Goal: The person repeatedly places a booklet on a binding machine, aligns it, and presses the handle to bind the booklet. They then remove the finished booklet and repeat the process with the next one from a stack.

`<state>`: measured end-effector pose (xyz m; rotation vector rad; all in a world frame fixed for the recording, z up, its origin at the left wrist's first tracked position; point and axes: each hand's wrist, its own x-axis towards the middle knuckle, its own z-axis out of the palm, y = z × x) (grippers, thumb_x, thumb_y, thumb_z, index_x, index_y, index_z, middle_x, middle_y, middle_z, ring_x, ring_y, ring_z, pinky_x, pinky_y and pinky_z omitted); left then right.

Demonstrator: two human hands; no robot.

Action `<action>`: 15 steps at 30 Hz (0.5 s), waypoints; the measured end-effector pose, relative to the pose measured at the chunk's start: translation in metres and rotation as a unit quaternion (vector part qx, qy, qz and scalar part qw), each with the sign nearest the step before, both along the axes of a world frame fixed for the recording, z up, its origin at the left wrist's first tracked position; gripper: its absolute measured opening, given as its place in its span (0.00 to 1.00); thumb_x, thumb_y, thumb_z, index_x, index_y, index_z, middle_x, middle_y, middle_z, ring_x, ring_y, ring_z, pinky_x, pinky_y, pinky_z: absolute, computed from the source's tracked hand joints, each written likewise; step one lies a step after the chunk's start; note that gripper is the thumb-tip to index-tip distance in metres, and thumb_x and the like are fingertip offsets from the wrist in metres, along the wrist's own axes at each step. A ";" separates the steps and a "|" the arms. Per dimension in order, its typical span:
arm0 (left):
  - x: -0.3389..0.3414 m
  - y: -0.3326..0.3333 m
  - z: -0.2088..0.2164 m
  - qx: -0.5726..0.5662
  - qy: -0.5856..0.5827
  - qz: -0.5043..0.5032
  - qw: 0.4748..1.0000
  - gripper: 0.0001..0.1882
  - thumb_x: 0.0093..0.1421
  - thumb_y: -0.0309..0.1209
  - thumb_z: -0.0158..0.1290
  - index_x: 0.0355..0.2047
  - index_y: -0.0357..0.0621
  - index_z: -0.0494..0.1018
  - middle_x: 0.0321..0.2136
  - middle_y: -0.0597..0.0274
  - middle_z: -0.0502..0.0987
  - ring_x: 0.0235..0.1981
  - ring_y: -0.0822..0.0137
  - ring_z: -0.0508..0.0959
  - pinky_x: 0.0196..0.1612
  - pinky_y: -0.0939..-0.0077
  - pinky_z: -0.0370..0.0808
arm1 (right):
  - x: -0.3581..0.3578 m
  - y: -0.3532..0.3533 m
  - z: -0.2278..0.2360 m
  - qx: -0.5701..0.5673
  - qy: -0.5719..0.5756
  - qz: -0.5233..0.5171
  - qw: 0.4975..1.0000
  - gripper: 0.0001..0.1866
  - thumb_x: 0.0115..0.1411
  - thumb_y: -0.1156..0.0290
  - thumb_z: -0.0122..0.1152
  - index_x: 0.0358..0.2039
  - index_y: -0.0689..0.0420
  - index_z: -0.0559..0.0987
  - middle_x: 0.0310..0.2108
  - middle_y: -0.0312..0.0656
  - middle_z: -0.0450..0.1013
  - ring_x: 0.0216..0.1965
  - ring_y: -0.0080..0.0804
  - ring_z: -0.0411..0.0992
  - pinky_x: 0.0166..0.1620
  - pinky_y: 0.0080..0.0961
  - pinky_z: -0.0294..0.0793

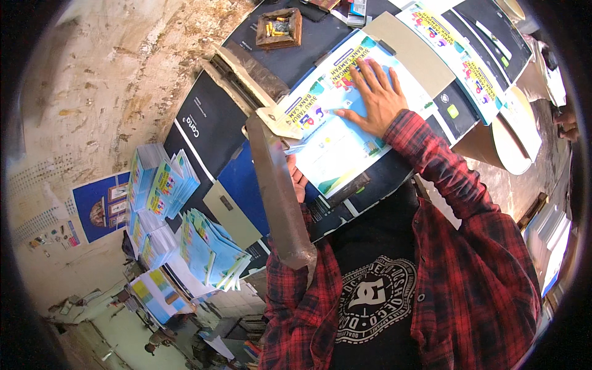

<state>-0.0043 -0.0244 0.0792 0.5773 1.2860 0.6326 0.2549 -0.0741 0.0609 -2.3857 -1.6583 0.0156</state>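
My right hand [376,98] lies flat, fingers spread, on a colourful printed sheet [345,151] in blue, white and yellow. Close to the sheet's left edge is my left hand [298,177], its fingers partly bent; a heavy brown metal lever [277,191] hides the rest of it, so its grip cannot be made out. That lever joins a beige metal head [280,120] and rail, which meet the sheet's upper left corner. Beneath the sheet is a dark board [345,213] covering the work table.
Bundles of folded booklets [206,246] and more booklet stacks [161,182] stand at the left. More printed sheets [459,55] lie at the far right beside a curled beige sheet [509,145]. A wooden ashtray [279,29] with cigarette butts sits at the back.
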 end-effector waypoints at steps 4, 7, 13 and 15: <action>-0.002 0.003 -0.005 -0.007 -0.017 -0.006 1.000 0.20 0.67 0.36 0.52 0.54 0.37 0.70 0.48 0.50 0.78 0.46 0.60 0.80 0.51 0.65 0.77 | -0.017 0.005 0.012 -0.027 -0.017 -0.046 0.998 0.59 0.50 0.19 0.42 0.69 0.54 0.57 0.71 0.51 0.49 0.73 0.50 0.40 0.69 0.60 0.36; -0.018 -0.010 -0.007 0.134 0.027 -0.010 0.990 0.23 0.66 0.37 0.54 0.55 0.36 0.69 0.52 0.49 0.76 0.49 0.61 0.78 0.53 0.66 0.74 | -0.016 0.006 0.004 0.004 -0.007 -0.035 0.999 0.60 0.49 0.19 0.43 0.69 0.54 0.57 0.71 0.51 0.48 0.73 0.51 0.40 0.69 0.60 0.36; -0.012 -0.055 -0.025 0.573 0.413 -0.248 0.663 0.34 0.62 0.37 0.54 0.63 0.31 0.59 0.61 0.37 0.63 0.62 0.40 0.63 0.65 0.53 0.58 | -0.019 0.005 0.004 0.017 -0.028 -0.020 0.999 0.55 0.53 0.22 0.45 0.70 0.51 0.56 0.71 0.50 0.48 0.73 0.49 0.41 0.70 0.57 0.38; -0.020 -0.055 -0.048 0.581 0.418 -0.226 0.661 0.34 0.62 0.40 0.53 0.63 0.33 0.59 0.62 0.41 0.62 0.64 0.42 0.61 0.65 0.50 0.56 | -0.012 0.004 0.004 0.026 -0.031 0.002 0.999 0.53 0.54 0.24 0.45 0.69 0.49 0.57 0.71 0.49 0.49 0.73 0.49 0.42 0.70 0.55 0.39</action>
